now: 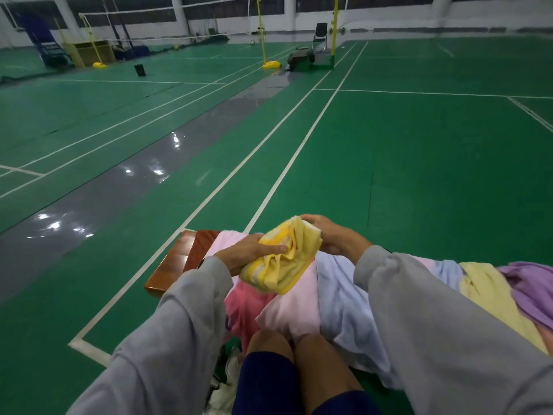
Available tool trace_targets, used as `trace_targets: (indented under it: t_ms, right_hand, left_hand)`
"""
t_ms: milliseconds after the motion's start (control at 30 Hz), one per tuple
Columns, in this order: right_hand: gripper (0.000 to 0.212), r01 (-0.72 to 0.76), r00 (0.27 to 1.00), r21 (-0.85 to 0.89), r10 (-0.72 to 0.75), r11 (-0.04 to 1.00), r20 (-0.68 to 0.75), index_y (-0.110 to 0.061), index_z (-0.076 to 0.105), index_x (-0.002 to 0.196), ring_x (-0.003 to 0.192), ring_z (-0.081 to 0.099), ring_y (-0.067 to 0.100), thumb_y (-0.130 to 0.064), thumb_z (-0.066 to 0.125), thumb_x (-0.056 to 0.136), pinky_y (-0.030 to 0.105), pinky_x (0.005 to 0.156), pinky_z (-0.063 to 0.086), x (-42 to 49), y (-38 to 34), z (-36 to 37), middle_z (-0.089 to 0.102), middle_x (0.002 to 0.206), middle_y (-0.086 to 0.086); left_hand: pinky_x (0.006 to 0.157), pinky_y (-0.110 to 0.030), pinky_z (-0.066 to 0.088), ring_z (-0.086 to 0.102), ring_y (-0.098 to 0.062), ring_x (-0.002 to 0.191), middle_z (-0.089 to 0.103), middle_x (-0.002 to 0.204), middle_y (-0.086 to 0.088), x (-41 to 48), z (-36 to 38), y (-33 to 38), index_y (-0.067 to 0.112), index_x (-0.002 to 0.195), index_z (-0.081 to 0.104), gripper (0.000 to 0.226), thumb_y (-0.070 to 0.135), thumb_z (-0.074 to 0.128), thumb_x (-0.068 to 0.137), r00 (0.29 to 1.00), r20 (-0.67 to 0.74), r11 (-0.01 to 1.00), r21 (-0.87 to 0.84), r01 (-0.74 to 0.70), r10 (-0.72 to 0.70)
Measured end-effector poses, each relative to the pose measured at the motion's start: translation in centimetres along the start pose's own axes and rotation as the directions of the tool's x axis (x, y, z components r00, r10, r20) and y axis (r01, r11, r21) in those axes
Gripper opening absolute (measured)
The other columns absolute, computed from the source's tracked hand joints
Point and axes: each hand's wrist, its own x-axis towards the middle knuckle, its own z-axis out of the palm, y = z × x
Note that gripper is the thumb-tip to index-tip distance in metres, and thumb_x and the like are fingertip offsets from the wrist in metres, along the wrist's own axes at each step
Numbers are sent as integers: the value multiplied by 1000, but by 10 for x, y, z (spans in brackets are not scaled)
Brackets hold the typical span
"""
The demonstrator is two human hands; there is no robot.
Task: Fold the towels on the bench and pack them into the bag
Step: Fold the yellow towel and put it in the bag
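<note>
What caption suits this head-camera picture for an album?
The left hand and right hand hold a yellow towel over pastel towels on a courtside bench.

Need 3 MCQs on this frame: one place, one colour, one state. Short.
1. Where is the yellow towel? A) held over the bench B) on the court floor C) on the far chair
2. The rightmost towel is: A) black B) purple C) green
3. The left hand is: A) hanging empty B) pressing the floor C) gripping the yellow towel
Answers: 1 A, left hand and right hand hold it above the bench; 2 B, its cloth shows purple; 3 C, thumb pressed on the fold.
</note>
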Motion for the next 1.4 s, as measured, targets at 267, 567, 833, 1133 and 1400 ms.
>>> trace_targets:
  t_ms: [267, 567, 833, 1133, 1400]
  right_hand:
    - [91, -256, 954, 318, 186, 913, 234, -14, 60, 136, 120, 64, 39, -85, 55, 79, 65, 98, 50, -8, 3, 12, 62, 136, 13]
    - [67, -151, 986, 160, 138, 976, 89, -15, 63, 98, 78, 67, 29, -80, 48, 86, 46, 76, 61, -15, -9, 34, 62, 84, 10]
    - [50, 42, 935, -103, -76, 994, -346, -13, 66, 87, 67, 67, 20, -62, 75, 80, 40, 65, 62, 2, 5, 38, 70, 77, 3]
    - [73, -45, 966, 15, 48, 999, -255, -5, 55, 125, 89, 73, 27, -33, 93, 69, 45, 72, 63, 16, 9, -1, 69, 112, 16]
    - [61, -292, 954, 229, 301, 929, -3, -9, 62, 133, 100, 70, 27, -55, 65, 93, 38, 74, 61, 8, 25, -21, 72, 112, 12]
  left_hand:
    - [102, -47, 53, 68, -31, 116, 69, 127, -17, -1, 13, 5, 8, 132, 63, 67, 56, 72, 87, 975, -211, 954, -271, -130, 73]
    - [85, -43, 61, 72, -28, 107, 63, 134, -19, -20, 28, 9, 8, 151, 44, 87, 72, 12, 101, 997, -21, 751, -656, -69, 73]
    - [110, -52, 43, 63, -35, 124, 65, 134, -19, 0, 18, -6, 11, 139, 61, 115, 98, 23, 74, 982, -19, 727, -675, 127, -190]
    - [104, -59, 48, 67, -39, 116, 70, 125, -20, -5, 7, -17, 10, 136, 60, 49, 35, 66, 95, 985, -50, 860, -497, 118, -164]
    - [73, -45, 63, 73, -35, 85, 71, 111, -25, 18, 4, -38, -4, 136, 54, 41, 6, 54, 96, 963, -202, 784, -621, 14, -177]
